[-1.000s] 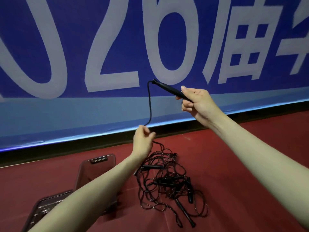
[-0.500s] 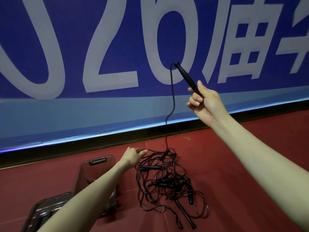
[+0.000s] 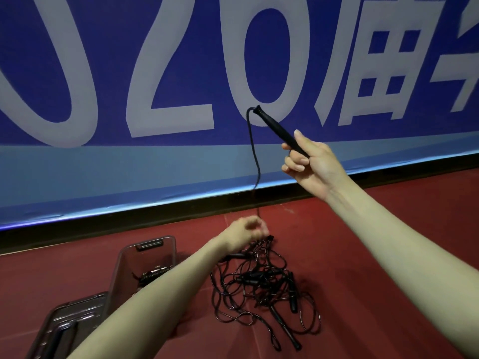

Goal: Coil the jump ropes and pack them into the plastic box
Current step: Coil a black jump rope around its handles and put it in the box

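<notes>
- The right hand (image 3: 315, 165) has its grip closed around a black jump rope handle (image 3: 278, 129), thumb laid along it and fingers curled beneath; the handle tilts up and to the left, raised in front of the banner (image 3: 181, 73).
- From the handle's top end the black cord (image 3: 255, 161) hangs down to the left hand (image 3: 245, 233).
- The left hand is blurred; its fingers look curled at the cord just above the pile, but whether its grip is clamped on the cord I cannot tell.
- The tangled pile of jump ropes (image 3: 261, 288) lies on the red floor (image 3: 375, 242), just below the left hand, with several black handles mixed in.
- The clear plastic box (image 3: 145, 257) stands on the floor left of the pile, open, something dark inside it.
- The box lid (image 3: 67, 322) lies beside it, nearer the camera.
</notes>
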A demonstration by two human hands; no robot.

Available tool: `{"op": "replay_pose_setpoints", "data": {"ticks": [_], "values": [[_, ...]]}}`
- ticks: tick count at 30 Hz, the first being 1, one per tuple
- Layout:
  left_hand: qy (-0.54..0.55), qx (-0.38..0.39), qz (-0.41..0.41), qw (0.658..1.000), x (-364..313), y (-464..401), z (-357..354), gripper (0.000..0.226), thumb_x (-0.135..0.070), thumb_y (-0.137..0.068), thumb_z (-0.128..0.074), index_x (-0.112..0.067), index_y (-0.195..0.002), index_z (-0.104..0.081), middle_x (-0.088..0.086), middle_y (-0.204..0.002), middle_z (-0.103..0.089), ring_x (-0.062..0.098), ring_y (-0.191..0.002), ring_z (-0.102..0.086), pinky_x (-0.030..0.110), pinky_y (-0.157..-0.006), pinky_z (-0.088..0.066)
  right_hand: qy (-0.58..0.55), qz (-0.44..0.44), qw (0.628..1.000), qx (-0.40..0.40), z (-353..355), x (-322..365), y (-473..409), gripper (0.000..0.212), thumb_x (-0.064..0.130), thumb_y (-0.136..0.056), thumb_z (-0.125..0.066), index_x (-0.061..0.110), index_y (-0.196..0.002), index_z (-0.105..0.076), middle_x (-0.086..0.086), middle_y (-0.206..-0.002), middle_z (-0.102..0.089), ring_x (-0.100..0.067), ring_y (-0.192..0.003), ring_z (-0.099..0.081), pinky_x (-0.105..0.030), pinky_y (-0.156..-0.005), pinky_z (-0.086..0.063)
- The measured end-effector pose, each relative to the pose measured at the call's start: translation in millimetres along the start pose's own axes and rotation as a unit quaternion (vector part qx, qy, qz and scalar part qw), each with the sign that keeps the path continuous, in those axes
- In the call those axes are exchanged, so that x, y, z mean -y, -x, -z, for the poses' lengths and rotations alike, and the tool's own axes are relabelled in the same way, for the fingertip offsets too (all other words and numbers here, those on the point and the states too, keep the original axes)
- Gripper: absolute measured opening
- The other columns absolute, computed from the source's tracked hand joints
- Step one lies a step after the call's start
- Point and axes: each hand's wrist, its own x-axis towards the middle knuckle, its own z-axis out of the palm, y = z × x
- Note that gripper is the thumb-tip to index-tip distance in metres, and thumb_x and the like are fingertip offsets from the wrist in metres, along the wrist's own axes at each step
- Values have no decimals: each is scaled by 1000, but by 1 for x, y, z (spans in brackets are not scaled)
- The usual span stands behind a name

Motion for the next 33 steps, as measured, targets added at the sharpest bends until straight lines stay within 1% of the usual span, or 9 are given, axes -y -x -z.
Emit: {"op": "replay_pose_setpoints", "data": {"ticks": [3, 7, 10, 12, 15, 20, 23, 28, 33], "values": [[13, -74, 70, 995, 21, 1, -20, 17, -19, -91, -65, -16, -90, -49, 5, -98, -61, 12, -83, -56, 39, -88, -52, -19, 5, 1000, -9, 4, 5, 3, 32, 28, -101, -49, 3, -84, -60, 6, -42, -27, -10, -40, -28, -26, -59, -39], [95, -230, 42, 968, 12, -3, 0, 39, -15, -90, -66, -16, -121, -42, 9, -130, -45, 14, -101, -50, 18, -78, -47, 10, 0, 1000, 7, 5, 6, 7, 32, 27, -101, -49, 3, -83, -60, 6, -42, -26, -9, -39, -27, -25, -57, -39], [82, -104, -13, 991, 0, -8, 14, 67, -17, -89, -68, -28, -145, -32, -8, -146, -29, 11, -130, -33, 29, -107, -34, 23, -15, 999, 35, 3, 1, 9, 33, 27, -100, -49, 2, -82, -60, 7, -41, -25, -9, -39, -27, -24, -56, -38], [23, 5, -1, 1000, -1, -8, 10, 47, -26, -90, -67, -34, -132, -48, -9, -144, -39, 10, -130, -36, 34, -114, -28, 37, -26, 998, 49, 1, 0, 10, 33, 27, -100, -49, 1, -82, -60, 7, -42, -25, -8, -39, -27, -23, -55, -40], [-7, 56, 40, 998, 14, -9, -4, 13, -19, -92, -64, -20, -104, -59, 0, -112, -62, 16, -107, -58, 42, -108, -41, 15, -26, 998, 48, 3, 4, 10, 33, 27, -99, -49, 1, -82, -60, 8, -41, -25, -8, -39, -27, -23, -54, -40], [-46, 129, 133, 981, 46, 8, 1, 27, -13, -99, -52, -13, -126, -51, -7, -117, -55, 7, -107, -53, 21, -94, -40, -86, -20, 996, -20, 18, 8, 6, 34, 29, -101, -47, 3, -81, -58, 8, -40, -24, -7, -37, -26, -22, -53, -41], [-100, -12, 146, 984, 60, 14, 20, 20, -23, -101, -48, -12, -111, -61, 1, -110, -65, 11, -96, -60, 22, -84, -43, -93, -24, 991, -96, 34, -3, 2, 35, 32, -102, -46, 5, -83, -58, 8, -42, -26, -8, -39, -28, -22, -56, -37], [167, -222, 53, 959, 24, 16, 53, 22, -8, -100, -47, -10, -81, -58, 5, -76, -62, 15, -68, -55, 13, -58, -46, 4, -42, 982, -185, 71, -39, -9, 22, 23, -101, -52, 11, -82, -53, 4, -48, -40, -11, -46, -36, -21, -50, -33], [170, -254, -69, 950, -52, 22, 95, 28, 5, -91, -47, -17, -82, -63, 1, -83, -66, 11, -81, -61, 23, -81, -48, 315, -177, 915, -182, 110, -81, 1, 22, 2, -94, -54, 14, -76, -53, 2, -52, -58, -8, -40, -51, -20, -45, -33]]}}
